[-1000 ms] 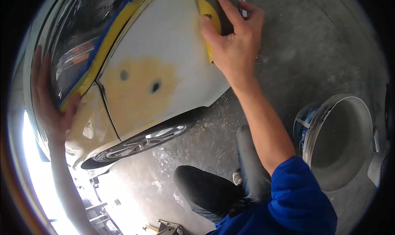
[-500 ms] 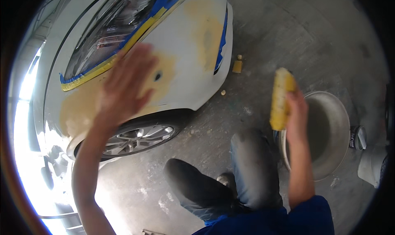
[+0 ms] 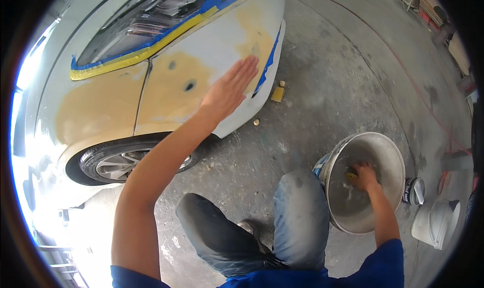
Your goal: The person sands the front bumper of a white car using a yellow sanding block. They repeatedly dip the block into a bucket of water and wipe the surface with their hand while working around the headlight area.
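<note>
My left hand [image 3: 231, 89] is stretched flat against the white car's bumper [image 3: 189, 76], fingers together and nothing in them. Tan filler patches with dark spots cover the panel around it. Blue and yellow masking tape [image 3: 151, 51] borders the headlight [image 3: 116, 48] above. Down inside a large round bucket [image 3: 403, 172] of cloudy water, my right hand [image 3: 365, 176] grips a yellow sponge [image 3: 351, 175]. Fingers and water hide most of the sponge.
A small yellow block [image 3: 278, 94] and crumbs lie on the concrete floor beside the bumper. Right of the bucket stand a small dark can [image 3: 413, 191] and a white pail [image 3: 436, 222]. The car's wheel [image 3: 121, 164] is at left. A thin red hose [image 3: 403, 76] crosses the floor.
My left hand has slid rightward across the bumper toward its blue-taped edge. The right hand has lowered the sponge from above the bucket's rim into the water. The view has shifted slightly.
</note>
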Demonstrator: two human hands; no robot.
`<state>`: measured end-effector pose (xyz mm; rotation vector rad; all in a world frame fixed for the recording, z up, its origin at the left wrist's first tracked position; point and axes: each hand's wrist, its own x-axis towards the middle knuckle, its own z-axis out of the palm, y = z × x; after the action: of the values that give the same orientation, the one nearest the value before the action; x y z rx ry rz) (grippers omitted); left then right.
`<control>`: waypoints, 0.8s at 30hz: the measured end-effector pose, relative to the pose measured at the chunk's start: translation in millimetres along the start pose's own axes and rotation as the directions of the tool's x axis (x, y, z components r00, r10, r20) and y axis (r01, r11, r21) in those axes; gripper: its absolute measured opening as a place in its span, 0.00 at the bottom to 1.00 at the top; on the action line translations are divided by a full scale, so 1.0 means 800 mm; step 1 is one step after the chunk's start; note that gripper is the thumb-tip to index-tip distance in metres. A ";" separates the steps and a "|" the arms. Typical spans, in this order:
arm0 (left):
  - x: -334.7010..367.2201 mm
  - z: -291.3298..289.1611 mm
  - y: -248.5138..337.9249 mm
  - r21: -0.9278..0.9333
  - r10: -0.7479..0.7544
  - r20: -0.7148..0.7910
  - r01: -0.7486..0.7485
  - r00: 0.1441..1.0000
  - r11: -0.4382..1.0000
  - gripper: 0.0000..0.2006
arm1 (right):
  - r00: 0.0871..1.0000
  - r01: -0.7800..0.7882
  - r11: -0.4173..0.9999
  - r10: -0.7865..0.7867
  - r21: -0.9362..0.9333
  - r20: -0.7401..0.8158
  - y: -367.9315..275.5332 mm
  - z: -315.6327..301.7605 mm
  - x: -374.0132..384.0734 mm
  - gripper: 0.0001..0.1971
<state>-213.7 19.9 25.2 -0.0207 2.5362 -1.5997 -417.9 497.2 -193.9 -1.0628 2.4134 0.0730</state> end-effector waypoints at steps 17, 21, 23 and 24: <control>-0.034 0.005 -0.029 -0.214 0.176 -0.111 -0.197 0.978 0.957 0.36 | 0.643 0.669 0.683 -0.730 -0.295 -0.233 -0.260 -0.426 0.015 0.27; 0.008 0.009 -0.069 -0.296 0.067 -0.165 -0.114 0.984 0.948 0.37 | 0.374 0.568 0.743 -0.616 -0.354 -0.693 -0.321 -0.458 0.070 0.28; 0.040 -0.009 -0.098 -0.407 0.009 -0.095 -0.047 0.995 0.912 0.38 | 0.356 0.514 0.806 -0.512 -0.293 -0.782 -0.308 -0.439 0.094 0.31; 0.055 -0.015 -0.107 -0.459 -0.019 -0.055 -0.008 0.998 0.888 0.38 | 0.390 0.485 0.833 -0.478 -0.266 -0.787 -0.292 -0.423 0.101 0.31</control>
<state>-264.3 -10.1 102.3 -0.0324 2.8988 -0.9726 -441.5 198.2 98.6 -2.1451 2.6885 -0.8550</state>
